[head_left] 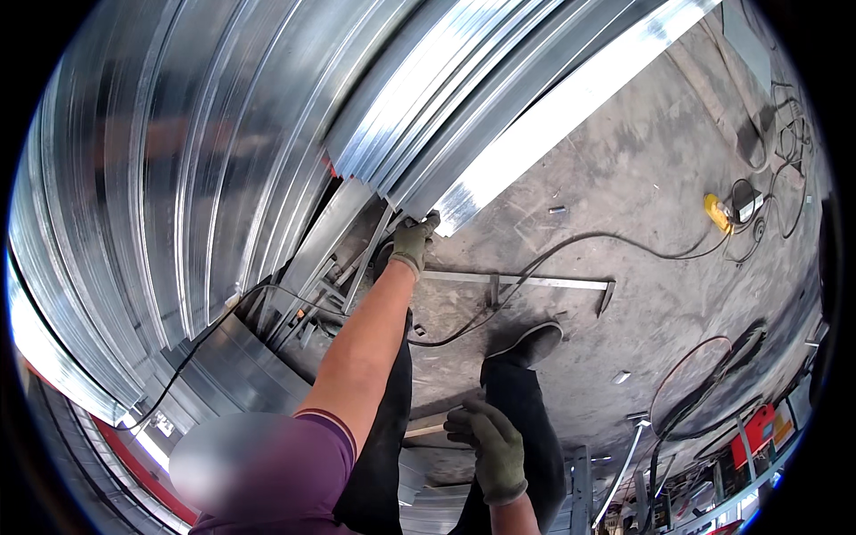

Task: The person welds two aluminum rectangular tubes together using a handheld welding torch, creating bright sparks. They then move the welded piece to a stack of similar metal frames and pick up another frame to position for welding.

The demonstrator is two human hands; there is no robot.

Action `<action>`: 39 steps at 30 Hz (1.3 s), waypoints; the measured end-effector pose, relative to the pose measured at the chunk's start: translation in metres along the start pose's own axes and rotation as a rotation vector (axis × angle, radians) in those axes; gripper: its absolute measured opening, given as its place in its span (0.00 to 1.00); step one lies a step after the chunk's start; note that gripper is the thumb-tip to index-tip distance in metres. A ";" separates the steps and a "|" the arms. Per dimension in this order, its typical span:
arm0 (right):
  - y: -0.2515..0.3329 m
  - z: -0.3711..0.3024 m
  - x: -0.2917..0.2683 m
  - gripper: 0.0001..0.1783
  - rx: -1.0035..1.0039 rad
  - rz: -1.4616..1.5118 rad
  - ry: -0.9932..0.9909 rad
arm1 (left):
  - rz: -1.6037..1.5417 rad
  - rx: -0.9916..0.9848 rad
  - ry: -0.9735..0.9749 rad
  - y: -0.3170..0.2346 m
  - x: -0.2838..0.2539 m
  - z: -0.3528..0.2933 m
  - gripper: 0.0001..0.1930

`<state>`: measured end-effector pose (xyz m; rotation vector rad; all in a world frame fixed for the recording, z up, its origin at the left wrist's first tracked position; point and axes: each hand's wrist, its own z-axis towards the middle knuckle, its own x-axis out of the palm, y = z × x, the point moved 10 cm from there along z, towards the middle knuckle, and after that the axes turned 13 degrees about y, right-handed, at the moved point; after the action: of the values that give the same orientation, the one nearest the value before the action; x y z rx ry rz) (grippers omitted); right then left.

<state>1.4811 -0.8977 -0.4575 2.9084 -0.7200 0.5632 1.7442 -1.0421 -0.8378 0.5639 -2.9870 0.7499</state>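
Note:
My left hand (pixel 413 244), in an olive work glove, reaches forward to the near end of a long shiny metal channel (pixel 553 125). Its fingers close on the channel's corner; the thumb side is partly hidden. Beside that piece, more nested galvanized channels (pixel 428 94) lie in a slanting stack. My right hand (pixel 496 448), gloved alike, hangs low in front of my right leg. It holds nothing I can see, and its fingers are loosely bent and apart.
Tall ribbed metal sheets (pixel 214 152) fill the left. A thin metal frame (pixel 535 282) lies on the concrete floor near my shoe (pixel 526 345). A black cable (pixel 606 235) crosses to a yellow tool (pixel 717 214). Coiled hoses (pixel 713 392) and a red box (pixel 754 435) are at lower right.

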 end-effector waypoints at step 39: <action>-0.006 -0.001 0.006 0.23 0.025 -0.100 0.102 | -0.123 -0.100 0.116 0.063 0.020 -0.015 0.09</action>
<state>1.4883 -0.8949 -0.4542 2.8934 -0.5550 0.7085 1.7028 -0.9907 -0.8512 0.6674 -2.8347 0.5995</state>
